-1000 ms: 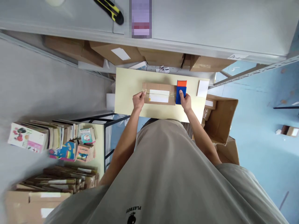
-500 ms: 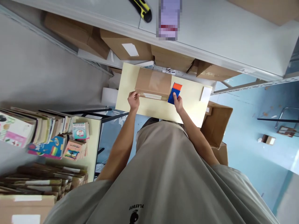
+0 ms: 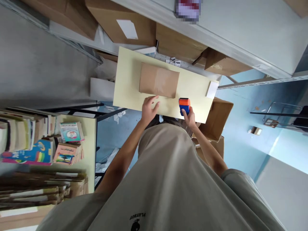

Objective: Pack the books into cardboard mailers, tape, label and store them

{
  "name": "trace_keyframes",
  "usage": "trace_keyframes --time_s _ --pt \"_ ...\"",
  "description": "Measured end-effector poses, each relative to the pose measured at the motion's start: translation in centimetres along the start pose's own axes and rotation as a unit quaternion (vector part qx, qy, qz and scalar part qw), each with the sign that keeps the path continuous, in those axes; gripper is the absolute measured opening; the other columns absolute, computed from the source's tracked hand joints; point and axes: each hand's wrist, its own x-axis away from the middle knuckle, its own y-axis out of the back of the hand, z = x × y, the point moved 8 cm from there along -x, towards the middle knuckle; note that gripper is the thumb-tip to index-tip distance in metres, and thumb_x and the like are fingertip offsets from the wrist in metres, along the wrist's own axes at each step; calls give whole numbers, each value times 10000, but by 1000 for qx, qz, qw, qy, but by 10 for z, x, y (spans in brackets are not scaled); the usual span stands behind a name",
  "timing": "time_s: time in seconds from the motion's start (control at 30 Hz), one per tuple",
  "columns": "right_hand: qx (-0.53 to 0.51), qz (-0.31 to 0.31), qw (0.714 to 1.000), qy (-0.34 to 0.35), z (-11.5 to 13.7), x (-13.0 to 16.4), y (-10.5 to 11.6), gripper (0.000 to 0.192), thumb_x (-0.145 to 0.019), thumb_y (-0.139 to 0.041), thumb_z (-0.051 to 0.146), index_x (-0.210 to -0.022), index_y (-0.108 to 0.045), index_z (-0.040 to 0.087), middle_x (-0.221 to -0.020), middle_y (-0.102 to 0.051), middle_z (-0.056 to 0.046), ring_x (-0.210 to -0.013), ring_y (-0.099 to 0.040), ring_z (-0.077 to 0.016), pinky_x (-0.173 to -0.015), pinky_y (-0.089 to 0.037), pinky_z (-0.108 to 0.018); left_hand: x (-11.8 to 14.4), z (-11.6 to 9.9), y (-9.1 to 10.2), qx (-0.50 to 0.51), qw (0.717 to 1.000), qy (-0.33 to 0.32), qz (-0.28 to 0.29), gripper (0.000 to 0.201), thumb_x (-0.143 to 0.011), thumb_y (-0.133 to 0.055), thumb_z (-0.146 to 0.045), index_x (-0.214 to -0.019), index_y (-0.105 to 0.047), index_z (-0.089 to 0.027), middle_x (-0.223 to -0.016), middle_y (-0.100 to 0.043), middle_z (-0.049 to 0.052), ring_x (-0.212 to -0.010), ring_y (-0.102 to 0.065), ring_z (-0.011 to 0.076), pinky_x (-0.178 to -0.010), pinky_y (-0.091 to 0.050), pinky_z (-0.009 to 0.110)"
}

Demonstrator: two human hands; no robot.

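A closed cardboard box with a strip of clear tape across its top lies on the pale yellow table. My left hand is at the box's near side, fingers apart and holding nothing. Whether its fingertips touch the box I cannot tell. To the right of the box, my right hand grips a blue and orange tape dispenser over the table's near part, orange end pointing away from me. The dispenser is apart from the box.
A small white box lies at the table's right end. Beyond the table stands a shelf with large cartons. An open carton stands at the right. Books and flattened cardboard are stacked at the left.
My left hand has let go of the box's near left corner, opened and moved right. My right hand has turned the tape dispenser and drawn it nearer to me. The view has shifted.
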Motion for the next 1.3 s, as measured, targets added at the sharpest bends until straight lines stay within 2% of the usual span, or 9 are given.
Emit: trace_keyframes --time_s 0.07,0.2,0.37,0.53,0.63,0.77,0.9,1.03,1.3 --pt "103 -8 994 35 1 15 4 797 -1030 -503 981 -1356 -617 263 -1050 -829 -177 -977 -804 -390 -877 -681 -523 5 -22 -20 31 996 -40 80 525 -1177 -653 -680 -1493 -796 -285 -1453 -834 156 -1356 -745 314 -1053 -684 447" --pt "201 6 965 170 11 36 7 842 -1128 -437 894 -1552 -598 185 -1290 -823 -277 -1152 -817 -439 -998 -696 -611 10 -47 -37 62 980 -95 167 521 -1181 -693 -620 -1591 -752 -305 -1530 -796 143 -1380 -733 322 -1101 -682 474" --pt "277 54 929 240 18 54 11 789 -1177 -376 850 -1495 -637 177 -1245 -821 -279 -1210 -811 -466 -1076 -691 -656 16 -65 -44 75 960 -116 245 380 -1163 -752 -512 -1505 -804 -354 -1470 -806 103 -1387 -739 330 -1095 -684 505" --pt "307 111 904 276 16 64 20 801 -1180 -336 854 -1471 -649 177 -1293 -817 -285 -1263 -805 -458 -1135 -675 -638 30 -83 -51 73 961 -106 245 202 -1147 -781 -482 -1226 -857 -312 -1246 -838 99 -1240 -764 313 -1056 -670 489" --pt "319 132 897 277 5 63 30 794 -1186 -368 840 -1524 -644 177 -1361 -812 -275 -1332 -793 -453 -1196 -648 -626 42 -90 -63 74 964 -99 237 217 -1158 -760 -495 -1107 -839 -300 -1139 -835 81 -1145 -769 295 -1067 -657 489" --pt "327 154 890 276 -15 61 43 791 -1191 -429 803 -1624 -590 161 -1437 -808 -278 -1400 -778 -470 -1244 -615 -639 60 -93 -83 73 973 -80 203 263 -1158 -758 -519 -1055 -821 -285 -1063 -827 73 -1030 -764 264 -968 -651 434" --pt "324 180 882 290 -35 61 53 839 -1182 -461 803 -1666 -517 120 -1421 -814 -311 -1360 -795 -501 -1161 -647 -647 78 -91 -103 54 983 -41 169 237 -1141 -785 -481 -1056 -827 -265 -1062 -835 77 -983 -765 246 -869 -633 386" --pt "348 211 868 284 -52 55 57 844 -1179 -478 801 -1677 -494 120 -1404 -821 -308 -1292 -816 -503 -1086 -653 -604 93 -80 -119 32 990 -13 140 185 -1114 -810 -422 -1060 -838 -248 -1068 -844 81 -986 -768 244 -870 -624 376" --pt "438 247 816 284 -56 40 66 712 -1202 -500 712 -1579 -574 112 -1256 -865 -271 -1141 -833 -472 -998 -609 -523 111 -26 -157 43 995 36 77 119 -1051 -836 -344 -995 -823 -240 -980 -825 47 -884 -737 217 -875 -602 359"
